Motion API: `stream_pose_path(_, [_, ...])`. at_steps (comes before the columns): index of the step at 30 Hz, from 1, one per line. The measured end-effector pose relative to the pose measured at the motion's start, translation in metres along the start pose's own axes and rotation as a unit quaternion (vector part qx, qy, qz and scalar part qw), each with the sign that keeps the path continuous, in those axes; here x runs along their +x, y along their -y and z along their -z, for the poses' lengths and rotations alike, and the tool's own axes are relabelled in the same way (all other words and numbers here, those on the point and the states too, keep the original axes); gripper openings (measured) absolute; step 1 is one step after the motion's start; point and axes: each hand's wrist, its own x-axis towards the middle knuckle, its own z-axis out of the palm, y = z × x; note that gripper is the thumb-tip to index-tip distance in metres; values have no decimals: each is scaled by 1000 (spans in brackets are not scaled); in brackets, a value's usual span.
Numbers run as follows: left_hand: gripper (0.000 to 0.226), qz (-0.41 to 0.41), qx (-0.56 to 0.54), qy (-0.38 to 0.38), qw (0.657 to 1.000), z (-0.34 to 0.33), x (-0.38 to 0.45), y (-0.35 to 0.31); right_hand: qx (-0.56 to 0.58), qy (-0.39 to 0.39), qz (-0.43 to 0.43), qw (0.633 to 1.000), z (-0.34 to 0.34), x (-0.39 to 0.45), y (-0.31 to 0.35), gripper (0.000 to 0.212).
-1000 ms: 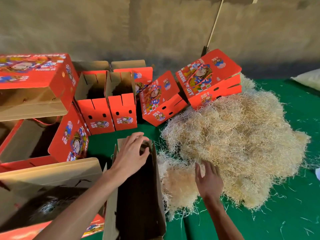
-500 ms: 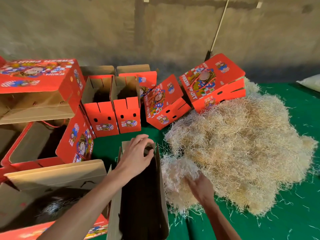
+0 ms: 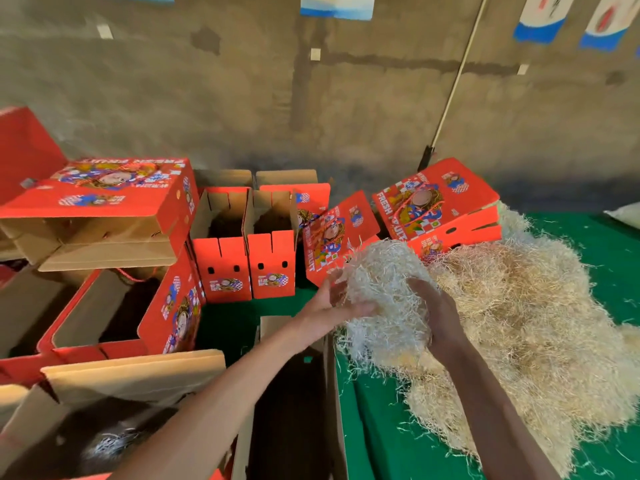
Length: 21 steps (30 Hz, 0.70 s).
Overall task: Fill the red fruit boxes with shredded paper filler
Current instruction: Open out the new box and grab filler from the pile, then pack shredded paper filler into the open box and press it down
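A bare, stained concrete wall (image 3: 242, 98) stands behind a green-covered worktop (image 3: 374, 427); a thin pole (image 3: 457, 74) leans against it, under dim warm light.

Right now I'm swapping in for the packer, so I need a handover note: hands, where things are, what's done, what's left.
Left hand: open, pressed against the left side of the lifted clump.
Right hand: gripping the clump's right side.
The clump is held just above and right of the open box in front, which looks empty.
The main pile lies on the green cloth to the right.
Done: filler is visible in the near-left box.
Left: drop this clump in, then fill the other open boxes.
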Motion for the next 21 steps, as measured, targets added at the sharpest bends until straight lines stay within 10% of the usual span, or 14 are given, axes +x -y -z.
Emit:
stream_pose_path(3, [129,-9,46,47,998,-19,13,1,94,35,-47,994,0,4,7,60])
stream_pose_path(7, [103,17,74,83,994,-39,24,6,171,60,-68,981,10,13,6,61])
stream_pose_path(11, [126,10,220,20,975,-55,29,16,194,67,-25,978,26,15,17,43])
stream_pose_path(21, [32,71,240,80,965,-95,31,30,260,-28,-5,965,52,38,41,52])
